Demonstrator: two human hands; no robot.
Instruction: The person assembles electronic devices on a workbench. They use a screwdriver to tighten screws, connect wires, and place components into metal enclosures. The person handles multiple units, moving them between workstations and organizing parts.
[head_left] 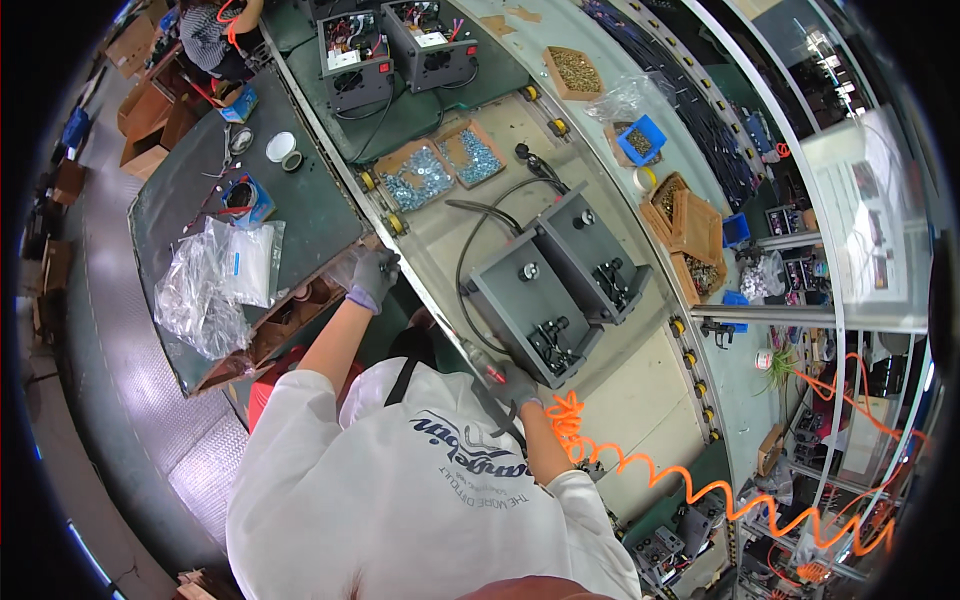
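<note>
My left hand [374, 279], in a grey glove, is at the bench's metal edge rail with its fingers drawn together. What it holds, if anything, is too small to make out. In my gloved right hand [517, 387] is an air screwdriver [492, 374] with a metal nose and a red band, pointing up and left. Just beyond that hand stand two dark grey open metal housings, a nearer one [505, 290] and a farther one [570, 235]. Each has a round black knob on its panel and black fittings inside. A black cable [463, 265] curves along the nearer housing.
Cardboard trays of silvery screws [415, 178] lie beyond the housings. Two open units [358, 85] with wiring stand at the far end. An orange coiled hose [650, 466] runs right. Plastic bags [205, 290] cover part of the left table. Another person [212, 45] is at far left.
</note>
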